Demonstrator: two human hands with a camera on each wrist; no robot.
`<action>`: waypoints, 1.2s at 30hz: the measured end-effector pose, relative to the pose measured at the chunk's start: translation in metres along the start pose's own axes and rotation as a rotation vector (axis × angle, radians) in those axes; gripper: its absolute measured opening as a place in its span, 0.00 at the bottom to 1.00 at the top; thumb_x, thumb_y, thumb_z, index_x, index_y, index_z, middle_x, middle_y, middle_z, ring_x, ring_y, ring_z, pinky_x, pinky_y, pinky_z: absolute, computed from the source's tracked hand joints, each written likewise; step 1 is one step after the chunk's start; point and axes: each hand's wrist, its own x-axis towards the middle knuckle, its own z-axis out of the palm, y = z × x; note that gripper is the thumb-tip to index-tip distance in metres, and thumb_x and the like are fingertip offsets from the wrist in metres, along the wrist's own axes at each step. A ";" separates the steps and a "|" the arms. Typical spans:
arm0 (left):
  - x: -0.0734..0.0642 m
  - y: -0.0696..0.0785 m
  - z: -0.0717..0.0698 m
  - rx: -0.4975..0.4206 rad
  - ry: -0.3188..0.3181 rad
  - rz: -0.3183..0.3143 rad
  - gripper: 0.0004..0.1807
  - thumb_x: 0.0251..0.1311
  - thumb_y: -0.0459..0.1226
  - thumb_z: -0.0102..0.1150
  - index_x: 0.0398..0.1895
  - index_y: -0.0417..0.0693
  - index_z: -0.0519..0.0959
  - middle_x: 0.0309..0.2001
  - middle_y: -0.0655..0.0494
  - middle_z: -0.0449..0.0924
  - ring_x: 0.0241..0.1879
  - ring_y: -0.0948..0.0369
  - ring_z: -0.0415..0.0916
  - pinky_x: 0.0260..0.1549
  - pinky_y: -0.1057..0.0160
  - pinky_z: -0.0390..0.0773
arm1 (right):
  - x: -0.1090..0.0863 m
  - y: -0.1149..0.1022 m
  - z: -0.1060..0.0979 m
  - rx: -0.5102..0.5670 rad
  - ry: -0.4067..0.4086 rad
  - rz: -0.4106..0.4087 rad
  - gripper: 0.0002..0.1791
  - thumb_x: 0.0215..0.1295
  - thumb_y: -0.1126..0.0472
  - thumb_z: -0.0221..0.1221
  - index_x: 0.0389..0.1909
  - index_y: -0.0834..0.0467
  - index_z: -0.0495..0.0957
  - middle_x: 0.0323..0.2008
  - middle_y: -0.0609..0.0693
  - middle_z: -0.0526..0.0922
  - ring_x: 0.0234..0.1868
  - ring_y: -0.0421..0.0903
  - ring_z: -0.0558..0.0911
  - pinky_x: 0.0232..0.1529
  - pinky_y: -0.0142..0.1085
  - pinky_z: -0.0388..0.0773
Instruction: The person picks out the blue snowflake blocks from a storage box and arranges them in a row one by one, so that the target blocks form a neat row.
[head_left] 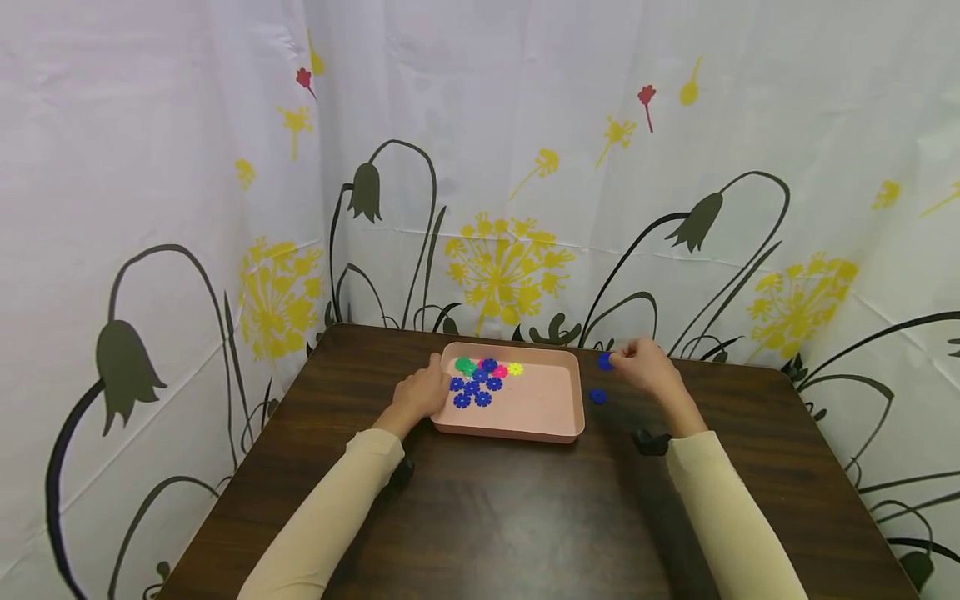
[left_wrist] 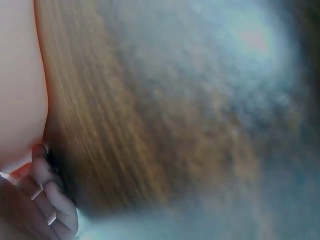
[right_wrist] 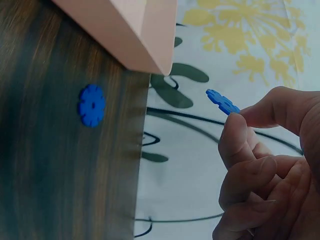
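A shallow pink tray (head_left: pixel 540 408) stands on the dark wooden table, and its left part holds several flower-shaped plastic discs. Most of these are blue (head_left: pixel 471 388); green discs (head_left: pixel 465 365), pink discs (head_left: pixel 501 372) and a yellow one (head_left: pixel 515 368) lie behind them. My left hand (head_left: pixel 422 390) grips the tray's left wall, its fingers bent at the rim. Beyond the tray's right side, my right hand (head_left: pixel 647 365) pinches a blue disc (right_wrist: pixel 223 102) between thumb and index finger, raised over the table. Another blue disc (right_wrist: pixel 92 105) lies flat on the wood, beside the tray.
The brown table (head_left: pixel 495 508) ends at the back against a white curtain (head_left: pixel 480 100) printed with flowers. Dark wrist-worn devices show below both wrists, the right one (head_left: pixel 651 442) near the tabletop. Light sleeves (head_left: pixel 731 508) cover the forearms.
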 end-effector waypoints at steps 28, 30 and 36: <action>0.000 -0.001 0.002 0.010 0.009 -0.002 0.23 0.84 0.47 0.37 0.69 0.42 0.66 0.51 0.40 0.84 0.46 0.44 0.83 0.55 0.39 0.82 | 0.000 0.090 0.032 0.236 -0.125 0.150 0.21 0.78 0.57 0.56 0.49 0.74 0.85 0.24 0.42 0.88 0.21 0.39 0.75 0.27 0.33 0.72; 0.000 -0.001 0.002 0.006 0.012 -0.001 0.23 0.84 0.47 0.37 0.69 0.41 0.66 0.52 0.40 0.84 0.46 0.44 0.84 0.55 0.39 0.81 | -0.001 0.091 0.036 0.271 -0.124 0.179 0.21 0.78 0.58 0.56 0.49 0.74 0.85 0.24 0.43 0.88 0.21 0.40 0.76 0.27 0.34 0.72; 0.000 0.000 0.002 -0.004 0.016 -0.006 0.24 0.84 0.47 0.37 0.70 0.42 0.66 0.51 0.40 0.84 0.45 0.45 0.83 0.55 0.39 0.81 | -0.004 0.089 0.042 0.358 -0.113 0.216 0.21 0.79 0.61 0.55 0.54 0.78 0.81 0.24 0.48 0.86 0.19 0.40 0.80 0.26 0.34 0.81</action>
